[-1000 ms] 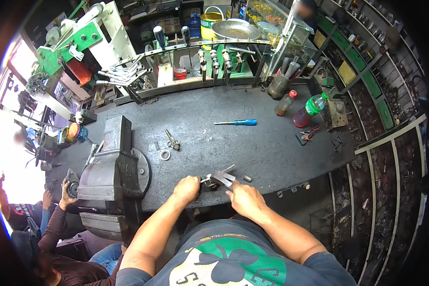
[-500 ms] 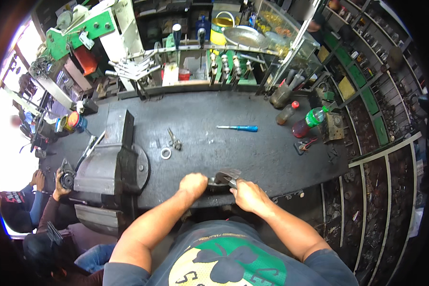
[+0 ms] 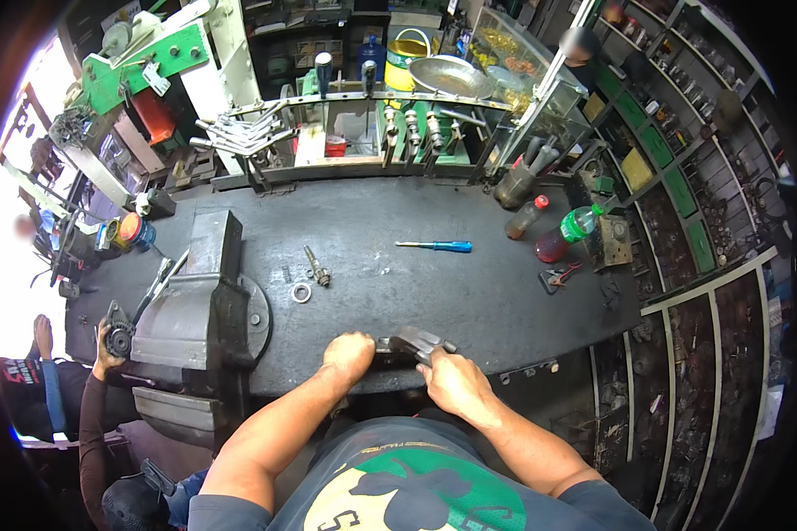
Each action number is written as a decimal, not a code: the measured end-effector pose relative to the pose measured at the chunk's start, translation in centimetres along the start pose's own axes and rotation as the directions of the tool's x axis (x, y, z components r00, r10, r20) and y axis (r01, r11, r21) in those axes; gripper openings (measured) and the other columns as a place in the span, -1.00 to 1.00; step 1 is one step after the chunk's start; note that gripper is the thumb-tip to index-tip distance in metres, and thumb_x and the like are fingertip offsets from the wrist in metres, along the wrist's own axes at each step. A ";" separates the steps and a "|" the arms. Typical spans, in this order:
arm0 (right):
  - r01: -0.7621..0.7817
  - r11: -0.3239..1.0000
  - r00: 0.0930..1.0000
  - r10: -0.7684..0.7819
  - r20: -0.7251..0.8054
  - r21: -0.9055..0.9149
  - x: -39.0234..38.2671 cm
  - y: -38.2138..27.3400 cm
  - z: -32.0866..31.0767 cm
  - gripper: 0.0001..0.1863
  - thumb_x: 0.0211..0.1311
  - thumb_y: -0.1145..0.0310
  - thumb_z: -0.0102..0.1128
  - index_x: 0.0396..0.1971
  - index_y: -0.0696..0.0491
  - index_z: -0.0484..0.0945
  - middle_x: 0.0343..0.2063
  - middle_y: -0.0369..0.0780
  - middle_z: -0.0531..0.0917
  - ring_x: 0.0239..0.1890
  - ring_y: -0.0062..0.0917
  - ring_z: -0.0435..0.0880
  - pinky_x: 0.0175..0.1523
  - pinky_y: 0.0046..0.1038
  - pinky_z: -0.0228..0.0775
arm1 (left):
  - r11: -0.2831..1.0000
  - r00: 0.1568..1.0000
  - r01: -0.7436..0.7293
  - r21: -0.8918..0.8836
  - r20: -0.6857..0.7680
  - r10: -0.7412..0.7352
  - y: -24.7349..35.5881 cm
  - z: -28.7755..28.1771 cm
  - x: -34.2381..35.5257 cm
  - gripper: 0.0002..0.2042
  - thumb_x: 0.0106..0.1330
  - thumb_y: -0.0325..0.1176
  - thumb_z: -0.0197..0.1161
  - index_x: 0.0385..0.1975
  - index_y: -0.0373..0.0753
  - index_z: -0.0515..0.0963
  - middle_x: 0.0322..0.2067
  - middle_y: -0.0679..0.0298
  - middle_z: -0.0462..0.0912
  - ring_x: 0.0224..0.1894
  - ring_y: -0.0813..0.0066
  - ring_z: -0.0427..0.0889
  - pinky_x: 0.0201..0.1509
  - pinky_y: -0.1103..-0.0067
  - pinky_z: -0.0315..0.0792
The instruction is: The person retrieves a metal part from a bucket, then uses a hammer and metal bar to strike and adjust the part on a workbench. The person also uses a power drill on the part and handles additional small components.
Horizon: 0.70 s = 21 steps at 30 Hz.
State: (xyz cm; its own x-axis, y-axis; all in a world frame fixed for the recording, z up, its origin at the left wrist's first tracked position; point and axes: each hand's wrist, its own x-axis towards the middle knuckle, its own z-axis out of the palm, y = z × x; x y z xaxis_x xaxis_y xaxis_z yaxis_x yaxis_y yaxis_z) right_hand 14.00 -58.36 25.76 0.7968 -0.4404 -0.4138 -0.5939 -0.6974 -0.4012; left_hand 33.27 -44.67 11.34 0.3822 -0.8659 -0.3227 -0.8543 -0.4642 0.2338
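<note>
At the near edge of the dark workbench (image 3: pixel 354 221) my two hands work close together. My right hand (image 3: pixel 456 380) is closed round the end of a curved, ridged grey metal piece (image 3: pixel 413 341); blur hides its exact kind. My left hand (image 3: pixel 349 356) is a fist just left of it, beside a short dark bar-like part (image 3: pixel 383 344); what the fist holds is hidden. Farther in on the bench lie a metal ring (image 3: pixel 301 293), a slim metal shaft-like part (image 3: pixel 317 267) and a blue-handled screwdriver (image 3: pixel 435 246).
A large bench vise (image 3: pixel 182 323) stands left of my hands. Beyond it, another person's hand (image 3: pixel 103 354) holds an alternator-like part (image 3: pixel 118 336). A red-capped bottle (image 3: pixel 527 218), a green-labelled bottle (image 3: pixel 565 234) and pliers (image 3: pixel 564 276) are at the right. Shelves (image 3: pixel 708 354) line the right side.
The view has shifted slightly. The curved metal piece has tilted flatter between my hands. At the left, the other person's head and arm have moved.
</note>
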 end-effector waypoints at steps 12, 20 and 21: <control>0.275 0.923 0.805 -0.069 -0.589 0.268 -1.4 -3.6 -5.7 -0.60 0.58 0.17 0.35 -0.07 0.30 0.66 -0.34 0.12 0.82 -0.26 0.26 0.82 -0.20 0.07 0.60 | 1.000 1.000 0.014 0.016 -0.023 -0.013 -0.5 1.7 -0.7 -0.80 0.44 -0.42 0.26 -0.05 -0.31 0.73 -0.06 -0.05 0.86 0.01 0.00 0.89 0.12 0.20 0.78; 0.022 1.000 1.000 -0.022 -0.008 -0.005 0.0 0.1 0.7 -0.60 0.63 0.16 0.23 0.03 0.27 0.60 -0.30 0.22 0.81 -0.17 0.28 0.84 -0.03 0.25 0.67 | 1.000 1.000 0.020 0.002 -0.010 -0.020 0.1 2.0 -1.4 -0.78 0.46 -0.42 0.24 -0.02 -0.31 0.73 -0.02 -0.06 0.85 0.07 -0.01 0.87 0.15 0.19 0.77; 0.062 0.997 0.998 -0.062 -0.006 -0.051 0.4 0.4 0.7 -0.60 0.63 0.15 0.24 0.02 0.27 0.60 -0.31 0.22 0.81 -0.17 0.28 0.83 -0.04 0.25 0.68 | 1.000 0.999 0.015 0.016 -0.029 -0.014 -0.1 2.0 -1.0 -0.78 0.46 -0.42 0.24 -0.02 -0.31 0.73 -0.02 -0.05 0.85 0.07 -0.02 0.87 0.15 0.19 0.77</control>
State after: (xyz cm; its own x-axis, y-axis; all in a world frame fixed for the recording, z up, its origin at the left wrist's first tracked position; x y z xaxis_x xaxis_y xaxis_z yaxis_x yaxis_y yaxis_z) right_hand 14.06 -58.41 24.85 0.8328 -0.3998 -0.3829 -0.5371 -0.7510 -0.3841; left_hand 32.30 -43.42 9.84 0.4041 -0.8642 -0.2997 -0.8543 -0.4737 0.2140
